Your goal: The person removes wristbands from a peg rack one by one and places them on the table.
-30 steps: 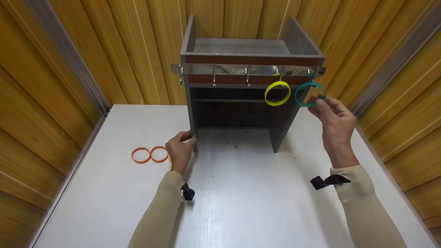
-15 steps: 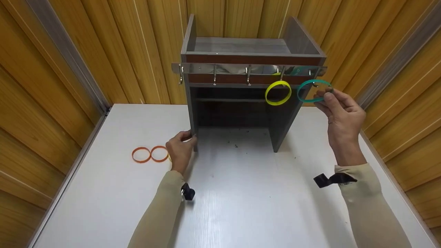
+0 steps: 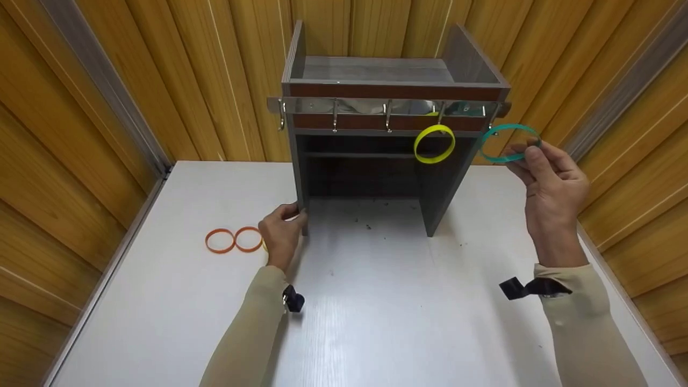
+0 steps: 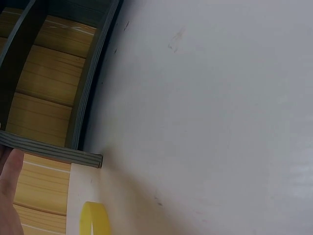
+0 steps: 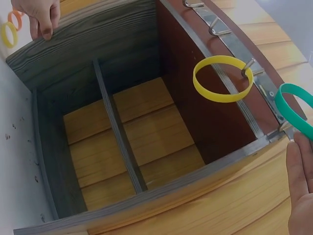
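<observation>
My right hand (image 3: 556, 185) pinches a teal ring (image 3: 508, 160) between thumb and fingers. The ring's left edge sits close beside the rightmost hook (image 3: 493, 115) of a metal hook rail (image 3: 360, 106). On the neighbouring hook hangs a yellow ring (image 3: 434, 161), also plain in the right wrist view. The rail runs across the front of a small grey shelf unit (image 3: 395, 83). With thumb and fingers my left hand (image 3: 282, 231) grips the front edge of the unit's left side panel (image 3: 299, 177), low down. Its fingers show over that panel (image 5: 98, 36) in the right wrist view.
Two orange rings (image 3: 220, 252) lie side by side on the white table (image 3: 355, 322), left of my left hand. Another yellow ring (image 4: 98, 218) lies there, mostly hidden by that hand in the head view. Wood-patterned walls (image 3: 91, 134) surround the table.
My right hand has moved to the right with the teal ring, drawing it away from under the rightmost hook. The left hand and the hanging yellow ring stay in place.
</observation>
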The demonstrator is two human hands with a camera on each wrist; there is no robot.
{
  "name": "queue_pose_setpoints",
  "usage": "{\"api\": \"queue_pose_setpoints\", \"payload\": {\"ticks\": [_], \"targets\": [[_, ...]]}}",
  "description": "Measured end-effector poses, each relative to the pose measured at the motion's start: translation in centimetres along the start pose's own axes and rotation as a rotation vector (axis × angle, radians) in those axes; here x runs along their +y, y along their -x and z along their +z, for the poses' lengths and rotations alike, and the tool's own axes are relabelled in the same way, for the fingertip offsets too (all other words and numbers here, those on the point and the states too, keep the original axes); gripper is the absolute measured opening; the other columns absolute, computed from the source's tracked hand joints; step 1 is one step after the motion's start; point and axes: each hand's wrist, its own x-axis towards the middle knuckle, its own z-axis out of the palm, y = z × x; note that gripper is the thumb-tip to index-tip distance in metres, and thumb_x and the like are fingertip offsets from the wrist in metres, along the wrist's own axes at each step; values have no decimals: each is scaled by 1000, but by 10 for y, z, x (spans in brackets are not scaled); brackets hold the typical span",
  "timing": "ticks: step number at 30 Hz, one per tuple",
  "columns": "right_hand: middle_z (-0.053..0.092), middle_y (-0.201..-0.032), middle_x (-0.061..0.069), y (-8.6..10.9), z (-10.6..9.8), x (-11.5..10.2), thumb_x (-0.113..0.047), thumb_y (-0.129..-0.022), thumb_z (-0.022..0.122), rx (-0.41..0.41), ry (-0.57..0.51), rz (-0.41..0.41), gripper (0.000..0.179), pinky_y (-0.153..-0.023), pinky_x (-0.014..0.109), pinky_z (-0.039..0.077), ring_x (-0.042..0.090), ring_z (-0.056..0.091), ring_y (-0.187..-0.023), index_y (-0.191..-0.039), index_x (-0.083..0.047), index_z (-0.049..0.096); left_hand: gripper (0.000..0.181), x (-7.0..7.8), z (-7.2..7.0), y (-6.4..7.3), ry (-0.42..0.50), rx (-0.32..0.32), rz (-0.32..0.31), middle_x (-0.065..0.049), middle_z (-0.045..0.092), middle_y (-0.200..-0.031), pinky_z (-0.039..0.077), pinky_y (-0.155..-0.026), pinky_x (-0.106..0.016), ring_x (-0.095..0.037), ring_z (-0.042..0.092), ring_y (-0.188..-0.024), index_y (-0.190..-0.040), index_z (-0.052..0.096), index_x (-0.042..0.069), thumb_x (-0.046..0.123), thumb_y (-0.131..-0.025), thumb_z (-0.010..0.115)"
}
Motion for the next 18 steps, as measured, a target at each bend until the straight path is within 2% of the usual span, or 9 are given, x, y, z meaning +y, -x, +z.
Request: {"api": "queue_pose_setpoints", "payload": {"ticks": [5,11,18], "targets": [[74,-105,30,0,-9,-2,14,-96,69,24,6,-24,26,-87,42,63,35,77,-93,-119,24,64,11,0,0,1,1,-1,19,-7,81,-89,60,-69,-30,-25,78,-84,-91,84,4,2,-81,86],[73,-102,32,0,-20,-7,16,-96,68,61,-59,3,24,-85,44,63,37,77,-89,-119,24,64,10,1,0,1,-1,-5,22,-7,81,-89,60,-67,-31,-25,78,-84,-91,83,4,3,-82,87],[74,-103,32,1,-34,-5,15,-95,70,90,-51,38,27,-86,45,61,36,78,-91,-120,23,64,11,1,1,2,-2,-17,12,-8,81,-91,61,-69,-33,-24,78,-86,-93,83,3,2,-82,86]]}}
